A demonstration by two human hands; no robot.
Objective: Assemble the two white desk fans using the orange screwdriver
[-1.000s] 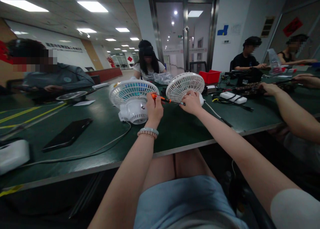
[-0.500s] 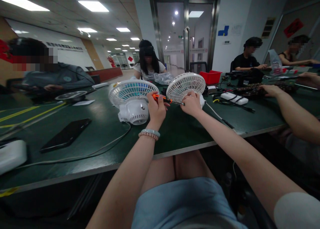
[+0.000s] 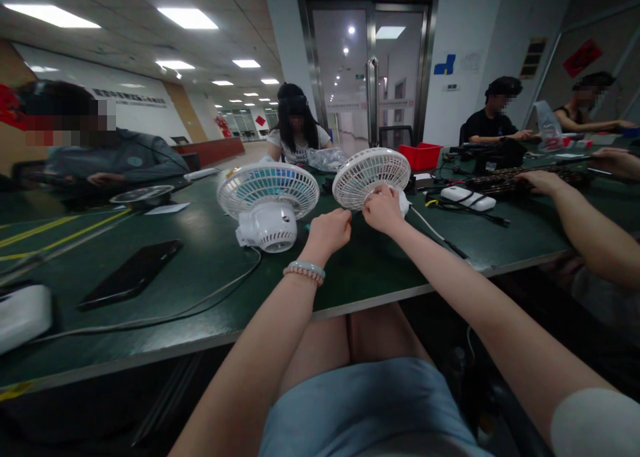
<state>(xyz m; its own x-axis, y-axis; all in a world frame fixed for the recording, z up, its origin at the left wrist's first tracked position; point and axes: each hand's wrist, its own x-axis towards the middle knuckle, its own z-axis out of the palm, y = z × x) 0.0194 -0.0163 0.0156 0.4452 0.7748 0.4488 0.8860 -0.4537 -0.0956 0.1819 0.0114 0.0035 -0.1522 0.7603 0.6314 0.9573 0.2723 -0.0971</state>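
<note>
Tabletop (image 3: 200, 244): rt hand (image 3: 383, 210) grips fan (image 3: 371, 170), left hand (image 3: 327, 234) beside.

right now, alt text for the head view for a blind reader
Right hand grips the lower edge of a small white desk fan on a dark green table, left hand fisted beside it. A second white fan and a black phone lie to the left; other people sit around.

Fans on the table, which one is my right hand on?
The right fan; your right hand grips its base. The left fan, blue-bladed, stands untouched.
</note>
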